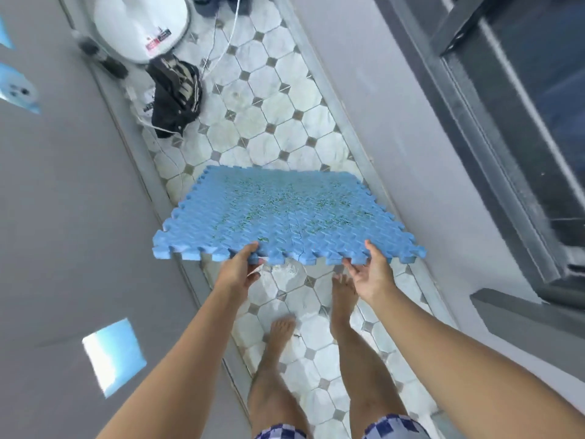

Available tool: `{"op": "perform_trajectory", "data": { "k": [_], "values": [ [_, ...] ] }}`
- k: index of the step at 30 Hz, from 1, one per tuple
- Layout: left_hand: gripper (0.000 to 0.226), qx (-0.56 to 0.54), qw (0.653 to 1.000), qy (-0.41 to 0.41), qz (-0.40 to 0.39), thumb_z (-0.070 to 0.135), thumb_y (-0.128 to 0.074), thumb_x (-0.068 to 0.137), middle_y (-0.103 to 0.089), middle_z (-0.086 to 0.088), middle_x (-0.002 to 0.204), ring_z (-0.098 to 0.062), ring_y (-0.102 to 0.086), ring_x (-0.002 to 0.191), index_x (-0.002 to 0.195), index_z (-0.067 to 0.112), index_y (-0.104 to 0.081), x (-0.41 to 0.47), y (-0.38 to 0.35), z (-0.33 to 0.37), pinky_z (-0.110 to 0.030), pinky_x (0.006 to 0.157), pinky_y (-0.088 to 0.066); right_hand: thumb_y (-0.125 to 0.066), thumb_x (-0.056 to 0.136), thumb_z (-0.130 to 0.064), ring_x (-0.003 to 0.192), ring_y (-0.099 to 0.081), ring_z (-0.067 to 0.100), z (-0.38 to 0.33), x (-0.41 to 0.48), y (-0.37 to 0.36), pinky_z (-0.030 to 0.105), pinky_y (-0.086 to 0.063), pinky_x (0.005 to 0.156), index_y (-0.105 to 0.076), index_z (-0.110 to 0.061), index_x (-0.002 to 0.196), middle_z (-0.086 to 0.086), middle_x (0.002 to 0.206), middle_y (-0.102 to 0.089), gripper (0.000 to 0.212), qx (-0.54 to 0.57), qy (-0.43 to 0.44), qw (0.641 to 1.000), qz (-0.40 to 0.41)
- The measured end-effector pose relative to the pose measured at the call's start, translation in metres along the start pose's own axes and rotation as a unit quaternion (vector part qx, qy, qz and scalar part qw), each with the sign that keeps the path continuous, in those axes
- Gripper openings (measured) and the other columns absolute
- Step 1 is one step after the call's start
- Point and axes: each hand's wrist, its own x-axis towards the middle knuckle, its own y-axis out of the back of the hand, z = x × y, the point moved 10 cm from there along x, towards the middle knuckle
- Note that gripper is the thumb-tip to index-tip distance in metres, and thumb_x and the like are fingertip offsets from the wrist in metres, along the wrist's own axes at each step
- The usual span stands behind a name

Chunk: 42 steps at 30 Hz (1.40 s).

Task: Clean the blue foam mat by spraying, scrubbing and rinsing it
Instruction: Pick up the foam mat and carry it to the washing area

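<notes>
Head: left hand (239,270), right hand (373,275) hold blue foam mat (285,213) level.

Bright, even daylight; pale-blue bright patch (114,356) on left wall (63,217). Motion blur thru-out, worst at window frame (493,147). Wide-angle bend twd edges.

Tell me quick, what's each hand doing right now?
Left hand: grips the near edge of the blue foam mat.
Right hand: holds the same edge, thumb on top.

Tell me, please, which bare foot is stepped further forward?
The right foot, toes by the near edge of the blue foam mat; the left foot stands behind.
</notes>
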Motion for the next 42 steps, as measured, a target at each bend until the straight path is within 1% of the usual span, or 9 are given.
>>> {"op": "perform_trajectory", "data": {
  "k": [6,12,14,19,27,30,33,39,42],
  "values": [
    [0.019,0.154,0.986,-0.038,-0.049,0.017,-0.074,0.091,-0.066,-0.011,0.09,-0.02,-0.068,0.074,0.099,0.002,-0.065,-0.071,-0.021,0.002,-0.037,0.071,-0.059,-0.064,0.097,-0.012,0.094,-0.064,0.031,0.022,-0.1,0.107,0.036,-0.06,0.047,-0.056,-0.006,0.109,0.015,0.108,-0.055,0.015,0.13,-0.01,0.988,0.079],
    [0.014,0.305,0.942,-0.036,-0.137,0.009,-0.067,0.097,-0.066,-0.02,0.087,-0.012,-0.07,0.044,0.1,-0.003,-0.061,-0.152,-0.063,-0.052,-0.026,0.051,-0.06,-0.079,0.08,-0.009,0.099,-0.069,0.038,0.093,-0.195,0.237,0.037,-0.059,0.045,-0.059,-0.003,0.099,0.017,0.111,-0.059,0.027,0.309,-0.014,0.939,0.152],
    [0.014,0.366,0.911,-0.041,-0.183,0.01,-0.066,0.098,-0.069,-0.018,0.092,-0.016,-0.073,0.051,0.106,0.0,-0.061,-0.176,-0.085,-0.08,-0.031,0.059,-0.061,-0.076,0.082,-0.007,0.079,-0.069,0.035,0.113,-0.223,0.274,0.035,-0.058,0.044,-0.06,-0.004,0.096,0.017,0.103,-0.062,0.022,0.365,-0.006,0.916,0.169],
    [0.025,0.521,0.809,-0.026,-0.269,0.013,-0.065,0.099,-0.065,-0.014,0.117,-0.035,-0.071,0.095,0.121,0.003,-0.06,-0.233,-0.128,-0.174,-0.037,0.083,-0.058,-0.062,0.097,-0.007,0.086,-0.066,0.033,0.182,-0.267,0.371,0.037,-0.062,0.054,-0.063,-0.002,0.105,0.019,0.108,-0.064,0.01,0.509,0.036,0.834,0.209],
    [0.024,0.703,0.611,-0.021,-0.365,0.016,-0.061,0.102,-0.063,-0.007,0.118,-0.026,-0.069,0.091,0.124,0.01,-0.057,-0.332,-0.169,-0.362,-0.047,0.107,-0.049,-0.064,0.097,-0.015,0.089,-0.068,0.033,0.308,-0.32,0.478,0.038,-0.062,0.072,-0.06,0.001,0.118,0.018,0.099,-0.064,0.027,0.659,0.036,0.701,0.268],
    [0.026,0.743,0.547,-0.017,-0.385,0.015,-0.062,0.101,-0.056,-0.007,0.125,-0.029,-0.068,0.096,0.126,0.009,-0.055,-0.365,-0.167,-0.435,-0.045,0.1,-0.051,-0.068,0.094,-0.014,0.078,-0.067,0.03,0.348,-0.341,0.505,0.042,-0.061,0.077,-0.063,0.001,0.112,0.018,0.092,-0.067,0.024,0.711,0.031,0.641,0.289],
    [0.024,0.76,0.512,-0.024,-0.4,0.01,-0.063,0.1,-0.054,-0.008,0.124,-0.032,-0.067,0.099,0.122,0.008,-0.054,-0.395,-0.161,-0.5,-0.045,0.101,-0.052,-0.071,0.091,-0.012,0.076,-0.068,0.032,0.375,-0.362,0.533,0.048,-0.061,0.083,-0.065,0.003,0.106,0.019,0.093,-0.069,0.022,0.747,0.038,0.592,0.301],
    [0.031,0.807,0.436,-0.026,-0.398,0.013,-0.065,0.099,-0.054,-0.009,0.132,-0.036,-0.067,0.111,0.127,0.006,-0.054,-0.424,-0.126,-0.604,-0.043,0.101,-0.053,-0.066,0.094,-0.006,0.069,-0.062,0.03,0.43,-0.398,0.585,0.03,-0.059,0.049,-0.061,0.003,0.094,0.016,0.089,-0.064,0.01,0.789,0.035,0.505,0.348],
    [0.03,0.827,0.41,-0.022,-0.385,0.011,-0.064,0.1,-0.06,-0.008,0.121,-0.036,-0.067,0.112,0.128,0.005,-0.054,-0.43,-0.108,-0.642,-0.046,0.105,-0.051,-0.066,0.094,-0.007,0.082,-0.067,0.034,0.458,-0.4,0.602,0.032,-0.06,0.059,-0.063,-0.001,0.091,0.017,0.098,-0.065,0.008,0.8,0.018,0.479,0.36]
  ]
}}
